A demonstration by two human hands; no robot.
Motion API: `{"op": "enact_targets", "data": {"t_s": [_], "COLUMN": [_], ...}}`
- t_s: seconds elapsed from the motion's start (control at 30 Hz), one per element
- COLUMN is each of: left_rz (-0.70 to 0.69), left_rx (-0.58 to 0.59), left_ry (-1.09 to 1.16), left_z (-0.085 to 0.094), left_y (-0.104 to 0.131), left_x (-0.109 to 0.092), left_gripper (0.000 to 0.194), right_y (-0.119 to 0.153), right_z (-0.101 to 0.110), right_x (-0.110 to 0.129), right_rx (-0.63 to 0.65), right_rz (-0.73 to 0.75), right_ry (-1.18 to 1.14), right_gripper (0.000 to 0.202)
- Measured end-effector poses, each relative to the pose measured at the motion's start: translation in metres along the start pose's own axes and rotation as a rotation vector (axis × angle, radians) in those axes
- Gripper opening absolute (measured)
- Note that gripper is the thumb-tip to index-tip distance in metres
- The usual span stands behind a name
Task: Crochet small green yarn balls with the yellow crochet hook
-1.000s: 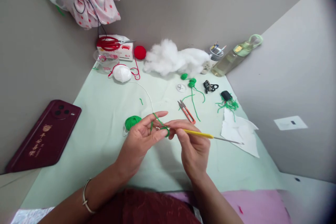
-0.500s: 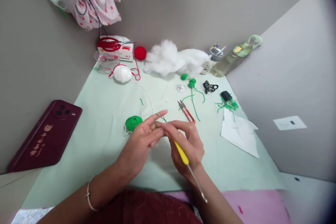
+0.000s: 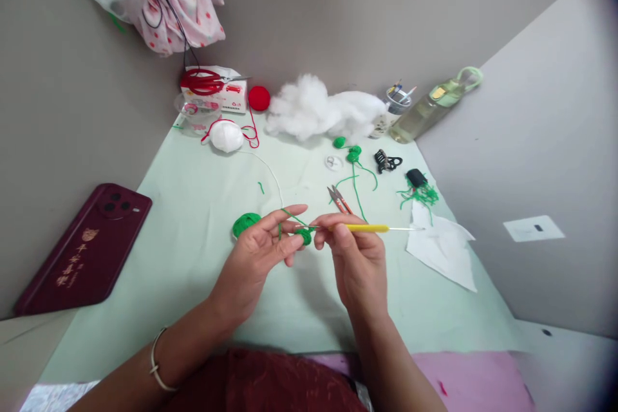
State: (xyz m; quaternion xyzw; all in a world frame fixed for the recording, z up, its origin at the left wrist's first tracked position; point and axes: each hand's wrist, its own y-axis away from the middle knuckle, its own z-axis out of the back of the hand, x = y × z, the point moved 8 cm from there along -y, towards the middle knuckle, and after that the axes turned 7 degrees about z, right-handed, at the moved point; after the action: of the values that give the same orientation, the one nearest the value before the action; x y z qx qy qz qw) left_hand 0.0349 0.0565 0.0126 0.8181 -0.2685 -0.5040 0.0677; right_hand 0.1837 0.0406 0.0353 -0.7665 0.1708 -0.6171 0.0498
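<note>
Between thumb and fingers, my left hand [image 3: 263, 251] pinches a small green crochet piece [image 3: 304, 235], with green yarn [image 3: 292, 215] running over its raised index finger. My right hand [image 3: 358, 257] grips a crochet hook [image 3: 367, 228] by its yellow handle. The hook lies nearly level, its thin tip at the green piece and its other metal end pointing right. Partly hidden behind my left hand is a green yarn ball [image 3: 246, 225]. Orange-handled thread snips [image 3: 340, 199] lie just beyond my right hand, which covers their handles.
A white yarn ball [image 3: 226, 136], red yarn ball [image 3: 259, 98] and white stuffing [image 3: 309, 109] are at the back. A bottle [image 3: 434, 106] leans at back right. Small green crochet pieces [image 3: 354, 154] and a black claw clip [image 3: 387, 161] lie mid-table. A maroon phone [image 3: 84, 248] is left.
My right hand has turned and shifted right, swinging the hook from a downward slant to nearly level. The green crochet piece, hidden before, now shows at my left fingertips.
</note>
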Motion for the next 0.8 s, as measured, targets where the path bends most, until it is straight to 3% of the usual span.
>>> {"op": "enact_targets", "data": {"t_s": [0.47,0.7,0.8], "left_rz": [-0.012,0.0,0.02], "left_rx": [0.021,0.037,0.038], "left_ry": [-0.04,-0.058,-0.035], "left_z": [0.001,-0.001,0.001], "left_y": [0.002,-0.002,-0.005], "left_x": [-0.002,0.003,0.006], "left_gripper": [0.029,0.028,0.022], "right_y": [0.0,0.001,0.001], "right_z": [-0.002,-0.006,-0.001], "right_x": [0.005,0.027,0.028], "right_rx": [0.022,0.006,-0.048], "right_rz": [-0.003,0.205,0.217], "right_ry": [-0.011,0.32,0.376], "right_gripper": [0.02,0.018,0.019]}}
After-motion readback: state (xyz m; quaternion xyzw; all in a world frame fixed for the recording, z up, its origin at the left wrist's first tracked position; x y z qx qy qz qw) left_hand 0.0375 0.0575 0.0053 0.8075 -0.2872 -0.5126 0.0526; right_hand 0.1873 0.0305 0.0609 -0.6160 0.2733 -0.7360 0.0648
